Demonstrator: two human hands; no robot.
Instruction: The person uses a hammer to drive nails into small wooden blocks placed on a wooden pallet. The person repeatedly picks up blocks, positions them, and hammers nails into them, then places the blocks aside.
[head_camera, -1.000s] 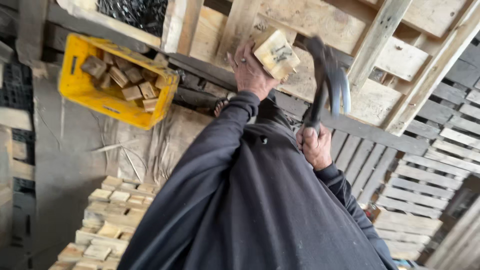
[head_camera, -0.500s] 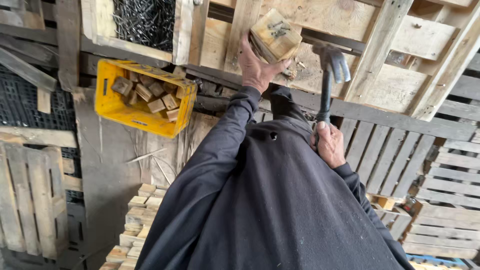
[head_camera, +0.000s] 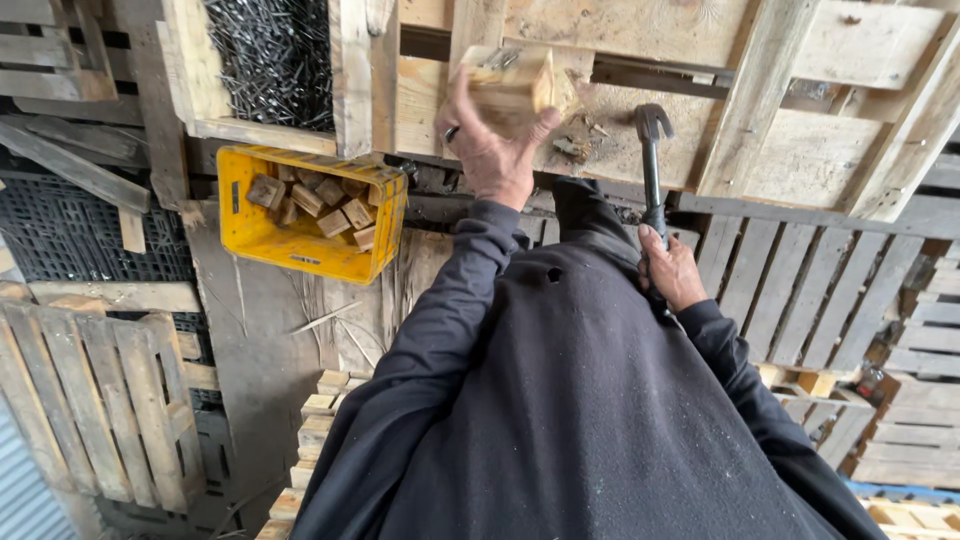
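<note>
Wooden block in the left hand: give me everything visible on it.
The wooden block is pale, rough-sawn and roughly cuboid, with several nails showing at its top face. The left hand grips it from below, fingers wrapped round its sides, holding it up against the pallet boards, slightly tilted. Its underside is hidden by the hand. The hammer in the right hand stands apart from it.

The left hand grips a wood block right against the big pallet, so there is no room past it at 12 o'clock. At 9 o'clock the yellow crate of blocks and the box of nails are in the way. Between the left hand and the right hand with the hammer there is a small open gap.
</note>
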